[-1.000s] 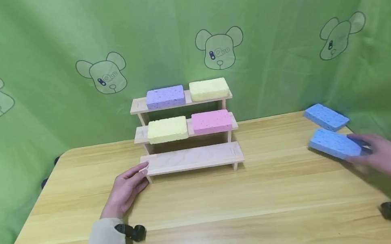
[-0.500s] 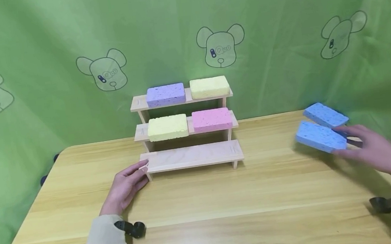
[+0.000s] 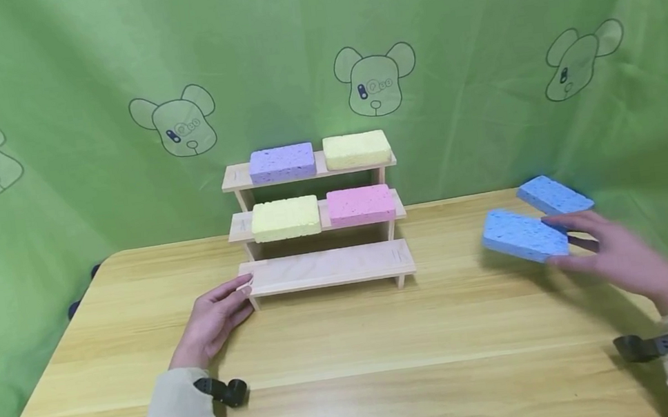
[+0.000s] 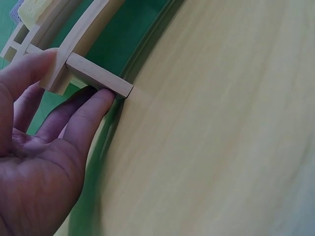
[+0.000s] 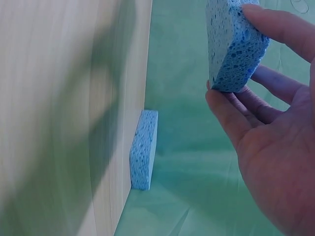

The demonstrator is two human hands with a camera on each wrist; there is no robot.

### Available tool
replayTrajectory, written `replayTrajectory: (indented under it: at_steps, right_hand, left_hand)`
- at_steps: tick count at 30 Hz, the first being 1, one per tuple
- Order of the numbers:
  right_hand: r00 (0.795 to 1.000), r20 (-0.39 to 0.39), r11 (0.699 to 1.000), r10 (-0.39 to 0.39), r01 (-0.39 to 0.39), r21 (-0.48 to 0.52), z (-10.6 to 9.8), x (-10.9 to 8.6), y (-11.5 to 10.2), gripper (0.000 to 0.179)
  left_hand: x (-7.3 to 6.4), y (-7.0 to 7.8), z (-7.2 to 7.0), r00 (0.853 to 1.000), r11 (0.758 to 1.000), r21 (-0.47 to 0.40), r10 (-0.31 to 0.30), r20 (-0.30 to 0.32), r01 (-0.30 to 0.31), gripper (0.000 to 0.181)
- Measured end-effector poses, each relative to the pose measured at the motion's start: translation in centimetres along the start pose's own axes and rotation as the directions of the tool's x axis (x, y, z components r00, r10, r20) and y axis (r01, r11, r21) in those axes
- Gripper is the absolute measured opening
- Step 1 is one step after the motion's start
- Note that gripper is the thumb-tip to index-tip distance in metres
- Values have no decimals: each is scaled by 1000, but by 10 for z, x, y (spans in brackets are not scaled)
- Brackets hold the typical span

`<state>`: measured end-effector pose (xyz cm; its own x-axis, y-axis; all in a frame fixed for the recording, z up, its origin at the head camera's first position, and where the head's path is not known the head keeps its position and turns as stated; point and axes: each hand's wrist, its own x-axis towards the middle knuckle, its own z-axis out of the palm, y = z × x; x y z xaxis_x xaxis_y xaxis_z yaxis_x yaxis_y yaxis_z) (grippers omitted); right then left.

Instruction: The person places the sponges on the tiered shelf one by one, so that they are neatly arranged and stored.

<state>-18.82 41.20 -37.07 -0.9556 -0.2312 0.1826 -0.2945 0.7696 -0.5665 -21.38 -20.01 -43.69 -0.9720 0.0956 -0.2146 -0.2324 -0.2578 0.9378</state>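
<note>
My right hand (image 3: 622, 263) holds a blue sponge (image 3: 524, 235) above the table at the right. In the right wrist view the thumb lies on one side of this sponge (image 5: 241, 54) and the fingers on the other. A second blue sponge (image 3: 554, 195) lies behind it, by the table's back right edge. My left hand (image 3: 213, 321) grips the left end of a three-step wooden rack (image 3: 325, 268) at its lowest step. In the left wrist view the thumb is on the step's end and a fingertip touches the leg (image 4: 98, 76).
The top step bears a purple sponge (image 3: 282, 163) and a yellow sponge (image 3: 357, 150). On the middle step sit another yellow sponge (image 3: 286, 219) and a pink sponge (image 3: 361, 206). A green curtain (image 3: 264, 50) hangs behind the wooden table (image 3: 351, 345).
My right hand has lifted its blue sponge and carried it leftward, away from the other blue sponge. The left hand stays at the rack's end.
</note>
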Motion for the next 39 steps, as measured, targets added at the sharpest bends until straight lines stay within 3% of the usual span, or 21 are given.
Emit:
replayTrajectory:
  at_steps: [9,19,25,39]
  right_hand:
    - [998,-24,993,-63,65,94,16,9,-12,64]
    - [999,-11,993,-46,47,112,23,16,-25,62]
    - [995,-16,974,-98,99,206,33,21,-35,59]
    - [986,-43,954,-158,164,251,47,30,-57,58]
  left_hand:
    - [-1,1,-1,1000,1000,-15,3,0,-3,44]
    - [1,3,0,1000,1000,-10,8,-1,-8,42]
    - [0,1,-1,1000,1000,-17,-5,-16,5,37]
    - [-1,2,-3,1000,1000,-23,-6,18,7,43]
